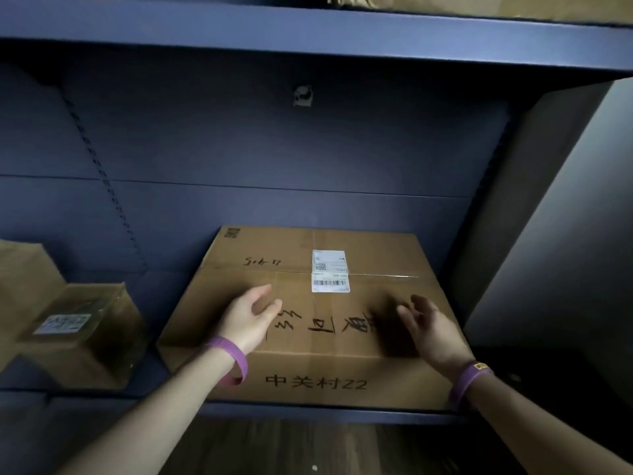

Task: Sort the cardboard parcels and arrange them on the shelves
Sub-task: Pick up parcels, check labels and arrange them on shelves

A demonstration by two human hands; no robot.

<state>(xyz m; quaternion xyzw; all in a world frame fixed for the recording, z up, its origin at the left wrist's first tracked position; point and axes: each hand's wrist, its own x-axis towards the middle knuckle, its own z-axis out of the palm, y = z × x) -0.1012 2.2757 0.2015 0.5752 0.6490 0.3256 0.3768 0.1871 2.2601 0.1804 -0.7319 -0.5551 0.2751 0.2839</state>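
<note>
A large flat cardboard parcel (310,317) lies on the blue shelf (308,411), with a white barcode label on top, black handwriting and printed characters on its front face. My left hand (251,315) hovers over its left half, fingers relaxed and holding nothing. Over the right half is my right hand (430,329), fingers loosely spread and also holding nothing. Both wrists wear purple bands. Whether either hand touches the cardboard is unclear.
A smaller taped cardboard box (85,334) with a white label stands on the shelf at the left, a taller brown parcel (24,279) behind it. An upper shelf board (308,39) runs overhead with parcels on it. A grey side panel (555,217) closes the right.
</note>
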